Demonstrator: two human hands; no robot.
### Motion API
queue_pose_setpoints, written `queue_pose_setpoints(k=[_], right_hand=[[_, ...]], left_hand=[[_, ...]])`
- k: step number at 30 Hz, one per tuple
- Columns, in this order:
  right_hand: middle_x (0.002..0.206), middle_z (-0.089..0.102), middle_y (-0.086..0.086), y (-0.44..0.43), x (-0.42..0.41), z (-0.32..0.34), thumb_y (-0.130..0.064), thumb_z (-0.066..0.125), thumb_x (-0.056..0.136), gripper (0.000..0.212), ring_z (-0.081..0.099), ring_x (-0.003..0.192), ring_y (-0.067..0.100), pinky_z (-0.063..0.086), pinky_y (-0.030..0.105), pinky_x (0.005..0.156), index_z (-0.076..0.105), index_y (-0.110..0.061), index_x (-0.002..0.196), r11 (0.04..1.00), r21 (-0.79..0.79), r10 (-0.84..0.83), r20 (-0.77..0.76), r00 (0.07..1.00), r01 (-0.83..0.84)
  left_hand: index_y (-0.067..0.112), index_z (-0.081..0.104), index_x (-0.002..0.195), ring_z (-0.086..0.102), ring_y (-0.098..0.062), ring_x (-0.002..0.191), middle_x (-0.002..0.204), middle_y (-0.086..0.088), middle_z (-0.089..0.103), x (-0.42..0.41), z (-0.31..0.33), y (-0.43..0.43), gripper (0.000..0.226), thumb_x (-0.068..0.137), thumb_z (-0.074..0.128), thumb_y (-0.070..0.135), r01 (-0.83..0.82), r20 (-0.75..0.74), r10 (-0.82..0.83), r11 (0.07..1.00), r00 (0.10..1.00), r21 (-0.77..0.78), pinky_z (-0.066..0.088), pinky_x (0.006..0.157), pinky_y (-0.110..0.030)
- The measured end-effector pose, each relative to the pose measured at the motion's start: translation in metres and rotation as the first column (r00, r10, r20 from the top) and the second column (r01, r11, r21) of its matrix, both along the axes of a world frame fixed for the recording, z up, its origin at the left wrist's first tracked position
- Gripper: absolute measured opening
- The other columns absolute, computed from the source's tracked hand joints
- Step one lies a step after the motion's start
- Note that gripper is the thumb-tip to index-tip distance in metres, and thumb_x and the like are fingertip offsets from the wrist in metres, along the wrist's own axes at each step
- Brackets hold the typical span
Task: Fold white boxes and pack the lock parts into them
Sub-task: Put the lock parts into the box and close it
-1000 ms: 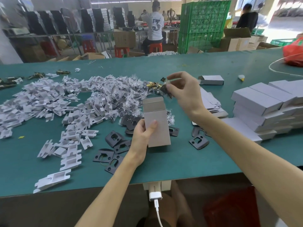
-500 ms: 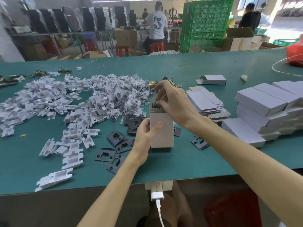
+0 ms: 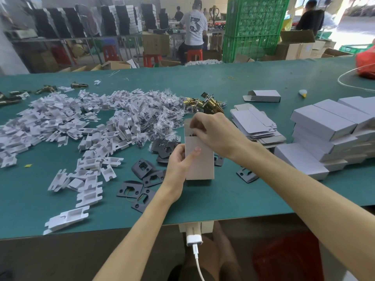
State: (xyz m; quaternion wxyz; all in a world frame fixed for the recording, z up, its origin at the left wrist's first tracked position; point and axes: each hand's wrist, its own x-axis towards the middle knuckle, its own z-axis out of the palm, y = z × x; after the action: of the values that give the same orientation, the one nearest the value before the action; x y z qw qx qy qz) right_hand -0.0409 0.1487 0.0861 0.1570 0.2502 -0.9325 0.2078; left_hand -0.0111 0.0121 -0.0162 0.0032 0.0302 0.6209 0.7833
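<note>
White box stands upright on the green table, bottom edge on the mat, near the front edge and at the centre of view. Left hand grips it from its left side, thumb laid across the front face; the other fingers are behind the box and hidden. Right hand is over the open top, fingers curled down at the mouth. Something dark shows in the opening just beneath them, too small to identify. Whether the right fingers pinch it or only press on it: cannot tell. Top flap is mostly covered by that hand. Black strike plates lie scattered flat just left of the box; one more peeks out behind the box's right edge. Behind: heap of white plastic inserts, bagged screws, and brass latches partly hidden by the right hand. Flat box blanks are stacked to the right. Folded boxes are piled further right, cut off by the frame edge.
</note>
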Motion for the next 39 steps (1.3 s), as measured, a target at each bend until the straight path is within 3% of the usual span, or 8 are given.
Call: queue_pose_setpoints(k=[4, 8, 14, 17, 20, 27, 31, 39], right_hand=[[0.102, 0.073, 0.005, 0.004, 0.000, -0.002, -0.023, 0.047, 0.104, 0.019, 0.064, 0.095, 0.028, 0.039, 0.035, 0.091, 0.065, -0.015, 0.105, 0.981, 0.175, -0.072, -0.057, 0.996, 0.081], [0.098, 0.061, 0.000, 0.003, 0.003, -0.005, -0.035, 0.040, 0.108, 0.024, 0.052, 0.092, 0.022, 0.023, 0.039, 0.096, 0.052, -0.017, 0.098, 0.969, 0.237, -0.071, 0.017, 0.997, 0.066], [0.087, 0.062, -0.002, 0.002, 0.005, 0.005, -0.038, 0.045, 0.106, 0.033, 0.050, 0.099, 0.022, 0.025, 0.041, 0.094, 0.064, -0.020, 0.086, 0.949, 0.313, -0.083, 0.155, 0.984, 0.031], [0.089, 0.070, -0.001, 0.013, 0.003, 0.009, -0.032, 0.060, 0.101, 0.027, 0.058, 0.097, 0.023, 0.039, 0.041, 0.094, 0.076, -0.018, 0.085, 0.999, -0.026, -0.019, 0.147, 0.989, 0.023], [0.108, 0.066, 0.002, 0.027, 0.006, -0.003, -0.019, 0.069, 0.095, 0.016, 0.062, 0.102, 0.019, 0.048, 0.031, 0.094, 0.072, -0.010, 0.108, 0.905, -0.415, -0.103, 0.008, 0.995, 0.097], [0.122, 0.063, 0.007, 0.035, 0.019, -0.058, -0.019, 0.068, 0.097, 0.049, 0.072, 0.096, 0.025, 0.061, 0.049, 0.084, 0.054, -0.029, 0.143, 0.770, -0.619, 0.135, 0.395, 0.909, 0.155], [0.115, 0.069, 0.002, 0.024, 0.024, -0.076, -0.022, 0.065, 0.100, 0.058, 0.072, 0.097, 0.013, 0.060, 0.030, 0.085, 0.043, -0.038, 0.151, 0.691, -0.714, 0.217, 0.353, 0.910, 0.112], [0.108, 0.072, 0.006, 0.014, 0.024, -0.090, -0.020, 0.064, 0.099, 0.048, 0.070, 0.096, 0.022, 0.060, 0.036, 0.085, 0.053, -0.032, 0.144, 0.561, -0.812, 0.196, 0.321, 0.926, 0.163]], left_hand=[[0.006, 0.060, 0.124, 0.071, -0.026, 0.102, 0.121, -0.021, 0.071, 0.000, 0.001, 0.001, 0.048, 0.089, 0.076, 0.035, -0.008, -0.002, 0.008, 1.000, 1.000, -0.012, 0.057, 0.086, -0.045], [0.005, 0.060, 0.123, 0.069, -0.025, 0.099, 0.114, -0.018, 0.072, -0.001, 0.000, 0.000, 0.051, 0.087, 0.074, 0.038, -0.008, -0.006, 0.008, 1.000, 1.000, -0.023, 0.056, 0.081, -0.042], [0.003, 0.059, 0.125, 0.067, -0.026, 0.101, 0.117, -0.023, 0.070, -0.001, -0.001, 0.000, 0.050, 0.090, 0.075, 0.036, -0.013, -0.021, 0.013, 1.000, 1.000, -0.020, 0.054, 0.085, -0.046], [0.004, 0.058, 0.126, 0.069, -0.027, 0.104, 0.121, -0.020, 0.071, -0.001, -0.002, 0.001, 0.048, 0.092, 0.075, 0.034, -0.019, -0.019, 0.019, 1.000, 1.000, -0.002, 0.057, 0.089, -0.048], [0.012, 0.057, 0.128, 0.070, -0.025, 0.112, 0.125, -0.011, 0.072, -0.002, -0.002, 0.000, 0.043, 0.093, 0.070, 0.033, -0.017, -0.024, 0.018, 1.000, 1.000, 0.009, 0.060, 0.092, -0.043], [0.029, 0.033, 0.160, 0.065, -0.027, 0.126, 0.143, -0.006, 0.064, -0.006, -0.004, 0.001, 0.064, 0.102, 0.061, 0.023, -0.013, -0.106, 0.016, 1.000, 0.994, 0.025, 0.058, 0.098, -0.047], [0.044, 0.022, 0.161, 0.064, -0.024, 0.128, 0.147, 0.000, 0.062, -0.006, -0.004, 0.000, 0.070, 0.106, 0.058, 0.019, -0.025, -0.125, 0.026, 1.000, 0.992, 0.015, 0.058, 0.100, -0.046], [0.034, 0.041, 0.156, 0.071, -0.026, 0.116, 0.134, -0.001, 0.070, -0.008, -0.007, -0.002, 0.059, 0.105, 0.061, 0.016, -0.032, -0.097, 0.036, 0.999, 0.995, 0.043, 0.062, 0.088, -0.043]])
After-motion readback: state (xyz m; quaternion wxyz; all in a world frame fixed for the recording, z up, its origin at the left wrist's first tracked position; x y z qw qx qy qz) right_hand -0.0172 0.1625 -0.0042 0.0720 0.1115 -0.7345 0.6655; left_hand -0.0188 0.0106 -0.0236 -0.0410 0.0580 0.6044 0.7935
